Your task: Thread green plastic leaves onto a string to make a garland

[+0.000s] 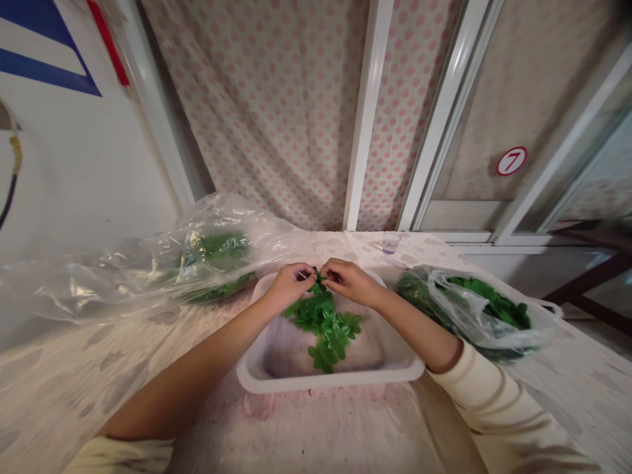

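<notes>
The left hand (289, 284) and right hand (349, 280), close together, pinch the top of the sprig (324, 326) over the tray (326, 382). It seems light and floppy; better hold the stem.

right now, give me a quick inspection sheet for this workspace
surface: pale patterned table, with a white tray on it in the middle
job's things: green leafy sprig hanging down into the tray
clutter: clear bag of green leaves at the left, second bag of green leaves at the right, both beside the tray
grips: left hand and right hand both pinch the top of the sprig near the tray's far edge
cables: nothing seen on the table; dark curved line on the left wall, cannot tell what it is
surroundings: dotted curtain behind, red 7 sticker on a panel at the right
</notes>
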Tool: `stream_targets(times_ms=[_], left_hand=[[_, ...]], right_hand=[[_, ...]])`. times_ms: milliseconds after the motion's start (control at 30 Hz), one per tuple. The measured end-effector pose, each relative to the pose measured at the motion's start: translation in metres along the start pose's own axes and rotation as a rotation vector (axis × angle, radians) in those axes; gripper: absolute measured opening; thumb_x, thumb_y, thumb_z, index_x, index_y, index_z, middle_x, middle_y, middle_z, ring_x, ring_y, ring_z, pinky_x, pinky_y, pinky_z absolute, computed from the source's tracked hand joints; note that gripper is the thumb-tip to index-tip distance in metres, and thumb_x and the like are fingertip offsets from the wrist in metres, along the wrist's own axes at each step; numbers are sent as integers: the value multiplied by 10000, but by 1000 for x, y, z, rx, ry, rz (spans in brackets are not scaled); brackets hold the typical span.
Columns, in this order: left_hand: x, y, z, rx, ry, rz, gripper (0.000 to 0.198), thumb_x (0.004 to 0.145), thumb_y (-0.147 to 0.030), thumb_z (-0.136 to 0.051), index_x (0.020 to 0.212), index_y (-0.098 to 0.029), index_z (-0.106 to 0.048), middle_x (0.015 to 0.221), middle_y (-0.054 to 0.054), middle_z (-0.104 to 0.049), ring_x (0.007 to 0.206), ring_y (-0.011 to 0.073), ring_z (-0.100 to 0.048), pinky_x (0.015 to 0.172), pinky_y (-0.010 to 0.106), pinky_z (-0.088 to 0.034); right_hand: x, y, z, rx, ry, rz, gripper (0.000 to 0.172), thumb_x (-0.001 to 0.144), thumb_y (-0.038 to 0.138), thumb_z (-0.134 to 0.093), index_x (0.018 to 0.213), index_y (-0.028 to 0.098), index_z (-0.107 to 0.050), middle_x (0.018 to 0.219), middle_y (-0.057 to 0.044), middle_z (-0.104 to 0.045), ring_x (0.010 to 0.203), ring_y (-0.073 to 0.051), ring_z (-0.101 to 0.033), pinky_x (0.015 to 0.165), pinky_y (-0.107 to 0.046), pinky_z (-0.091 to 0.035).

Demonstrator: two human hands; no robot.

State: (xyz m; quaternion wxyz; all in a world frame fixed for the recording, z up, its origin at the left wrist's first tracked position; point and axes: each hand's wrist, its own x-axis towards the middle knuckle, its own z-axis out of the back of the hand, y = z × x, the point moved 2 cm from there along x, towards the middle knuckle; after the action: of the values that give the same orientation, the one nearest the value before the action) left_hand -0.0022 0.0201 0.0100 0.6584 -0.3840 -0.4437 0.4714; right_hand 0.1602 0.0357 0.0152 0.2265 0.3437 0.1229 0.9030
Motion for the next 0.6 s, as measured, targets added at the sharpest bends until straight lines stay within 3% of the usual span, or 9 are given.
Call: stream_targets(times_ms=[200, 600], left_hand=[[1, 1, 1, 19, -2, -46, 170, 632, -299, -574, 686, -141, -607, 618, -4, -538, 522, 87, -470, 411, 172, -409], [3, 3, 3, -21, -50, 19, 161, 615, -288, -553, 665, -140, -592, 615, -16, -526, 500, 75, -451, 440, 184, -388]], right_hand=[[0, 0, -1, 0, 13, 32, 59, 817, 120, -524, 838, 155, -568, 771, -13, -513, 659, -102, -479, 614, -205, -375], [-1, 0, -1, -19, 34, 83, 90, 847, 147, -507, 848, 159, -596, 785, -30, -533, 700, -118, -515, 642, -215, -400]])
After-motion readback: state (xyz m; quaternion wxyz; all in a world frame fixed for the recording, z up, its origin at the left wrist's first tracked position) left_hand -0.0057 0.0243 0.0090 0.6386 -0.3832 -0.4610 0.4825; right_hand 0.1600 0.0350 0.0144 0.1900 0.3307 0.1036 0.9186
